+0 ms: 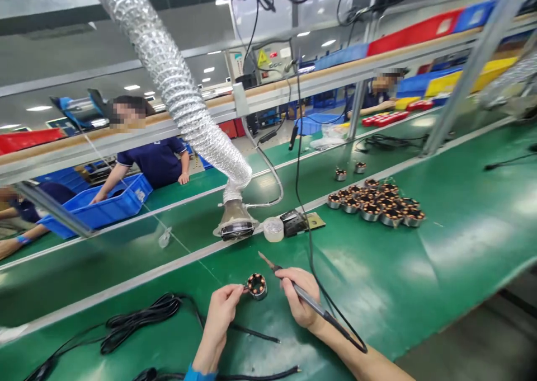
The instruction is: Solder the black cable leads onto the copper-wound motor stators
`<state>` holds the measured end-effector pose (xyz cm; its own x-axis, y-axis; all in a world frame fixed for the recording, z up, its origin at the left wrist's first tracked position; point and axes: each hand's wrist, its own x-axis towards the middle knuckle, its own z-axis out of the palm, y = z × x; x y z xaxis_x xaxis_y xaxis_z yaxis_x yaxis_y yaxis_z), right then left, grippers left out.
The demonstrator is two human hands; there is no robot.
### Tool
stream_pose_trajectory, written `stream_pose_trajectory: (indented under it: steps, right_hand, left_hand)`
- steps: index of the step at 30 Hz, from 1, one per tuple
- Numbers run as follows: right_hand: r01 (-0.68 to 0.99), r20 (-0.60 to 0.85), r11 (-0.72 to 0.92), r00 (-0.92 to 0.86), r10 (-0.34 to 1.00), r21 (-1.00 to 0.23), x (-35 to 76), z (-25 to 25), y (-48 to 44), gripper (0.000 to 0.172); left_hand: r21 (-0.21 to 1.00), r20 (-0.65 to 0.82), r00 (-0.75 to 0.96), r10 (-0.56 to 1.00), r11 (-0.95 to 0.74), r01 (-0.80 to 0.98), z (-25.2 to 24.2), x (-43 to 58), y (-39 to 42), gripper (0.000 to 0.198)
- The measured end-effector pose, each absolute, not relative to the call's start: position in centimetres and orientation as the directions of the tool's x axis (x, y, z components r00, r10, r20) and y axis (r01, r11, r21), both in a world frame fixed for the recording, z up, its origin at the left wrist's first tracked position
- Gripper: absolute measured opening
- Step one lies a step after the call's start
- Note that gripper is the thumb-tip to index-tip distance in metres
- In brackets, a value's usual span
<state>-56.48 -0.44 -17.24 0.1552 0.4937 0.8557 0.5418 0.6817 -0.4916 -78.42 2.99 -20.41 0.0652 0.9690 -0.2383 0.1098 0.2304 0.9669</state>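
At the near part of the green bench, a motor stator point(257, 286) with copper windings and a silvery rim sits at the fingertips of my left hand point(222, 308). Thumb and forefinger pinch together at its left edge, on what look like its short leads. My right hand point(300, 297) is closed around a soldering iron point(308, 299). The iron's brownish tip points up and left, above the stator and apart from it. A black cable end point(260, 335) lies beneath my left wrist.
Beyond my hands stand a fume extraction hood point(236, 220) on a silver duct point(184, 95), a round translucent container point(273, 230) and a black holder point(293, 222). Several stators point(377, 202) cluster right. Coiled black cables point(142, 316) lie left. Co-workers sit across, one reaching into a blue bin point(126, 202).
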Motion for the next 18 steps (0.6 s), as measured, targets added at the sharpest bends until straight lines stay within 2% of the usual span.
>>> stream_pose_trajectory:
  steps: [6,8,10,11,12,15,18]
  right_hand:
    - [0.738,0.948,0.620,0.081,0.309,-0.266,-48.2,-15.1,0.1,0.037]
    - [0.807,0.944,0.525,0.116,0.309,-0.271,-44.0,-15.3,0.1,0.035]
    - [0.902,0.923,0.314,0.185,0.336,-0.295,-39.9,-15.9,0.1,0.028]
    - [0.940,0.917,0.173,0.227,0.328,-0.295,-38.0,-16.3,0.3,0.024]
    - [0.945,0.912,0.099,0.268,0.310,-0.311,-36.3,-16.6,0.5,0.023]
    - [0.929,0.902,-0.052,0.368,0.225,-0.366,-32.4,-17.6,1.6,0.028]
    - [0.906,0.880,-0.108,0.423,0.217,-0.409,-30.0,-18.7,2.9,0.030]
  left_hand:
    - [0.968,-0.245,0.086,0.966,0.239,0.073,-20.5,-78.5,4.2,0.078]
    - [0.969,-0.238,0.079,0.968,0.230,0.091,-20.3,-78.3,5.0,0.079]
    - [0.969,-0.232,0.077,0.970,0.223,0.109,-20.1,-78.1,6.1,0.080]
    - [0.969,-0.229,0.075,0.971,0.219,0.117,-20.0,-78.0,6.7,0.080]
    - [0.969,-0.223,0.072,0.972,0.213,0.124,-20.0,-77.9,7.4,0.080]
    - [0.975,-0.191,0.065,0.979,0.182,0.129,-19.9,-77.4,9.4,0.075]
    - [0.983,-0.096,0.016,0.995,0.093,0.156,-19.2,-77.3,10.3,0.070]
